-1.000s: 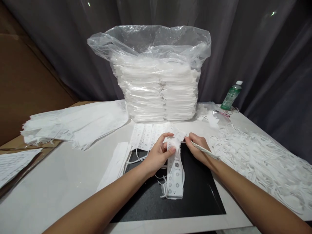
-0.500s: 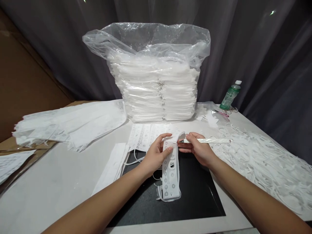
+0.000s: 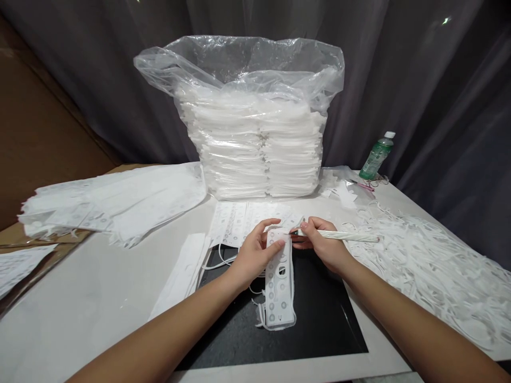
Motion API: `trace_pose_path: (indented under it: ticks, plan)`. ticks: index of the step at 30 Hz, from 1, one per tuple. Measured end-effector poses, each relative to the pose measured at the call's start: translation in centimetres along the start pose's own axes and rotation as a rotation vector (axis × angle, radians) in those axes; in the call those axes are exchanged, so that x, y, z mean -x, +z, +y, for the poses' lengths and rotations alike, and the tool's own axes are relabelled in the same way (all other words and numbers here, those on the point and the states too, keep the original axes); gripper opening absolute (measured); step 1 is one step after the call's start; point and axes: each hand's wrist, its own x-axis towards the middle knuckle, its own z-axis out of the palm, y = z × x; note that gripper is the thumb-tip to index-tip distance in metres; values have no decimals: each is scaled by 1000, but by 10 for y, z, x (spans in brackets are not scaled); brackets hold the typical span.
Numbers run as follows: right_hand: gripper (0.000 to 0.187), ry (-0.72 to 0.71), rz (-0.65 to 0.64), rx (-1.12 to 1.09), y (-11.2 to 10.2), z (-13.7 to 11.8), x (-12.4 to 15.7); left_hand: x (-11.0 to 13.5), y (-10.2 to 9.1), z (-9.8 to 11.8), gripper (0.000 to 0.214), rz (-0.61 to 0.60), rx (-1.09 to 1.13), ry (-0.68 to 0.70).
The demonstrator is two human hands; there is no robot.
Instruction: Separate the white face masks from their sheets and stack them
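Observation:
My left hand [image 3: 257, 252] pinches the upper part of a white strip [image 3: 279, 298] between thumb and fingers. The strip is printed with rows of grey rings, has a small cut-out near its middle, and a thin rim of extra material runs along its right and bottom edges. In my right hand [image 3: 325, 244] is a slim pen-shaped craft knife [image 3: 351, 235] with a white handle. Its dark tip meets the strip's upper right edge; the blade itself is hard to make out. Beneath lies a black mat [image 3: 319, 314], with curled offcuts [image 3: 260, 314] beside the strip's lower left.
A clear plastic bag [image 3: 255, 143] of stacked white sheets stands at the back. White sheets [image 3: 120, 197] pile up left, and more printed sheets [image 3: 229, 221] lie behind the mat. Shredded trimmings [image 3: 423, 271], a green bottle [image 3: 377, 157] and a pink-handled tool [image 3: 365, 186] are right.
The craft knife's rear end has dipped slightly, with its tip still at the strip's upper right edge. The white flap above the strip's top no longer stands up as before. My left hand stays put.

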Motion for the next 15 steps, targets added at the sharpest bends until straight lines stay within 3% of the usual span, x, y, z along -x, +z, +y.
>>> trace_pose_path:
  ticks: [10,15]
  plan:
    - [39,-123,-39,162,-1,5,2,0,0,-1,58,19,-38,13]
    - [34,-314,68,589,4,6,8,-1,1,-8,56,55,-101,74]
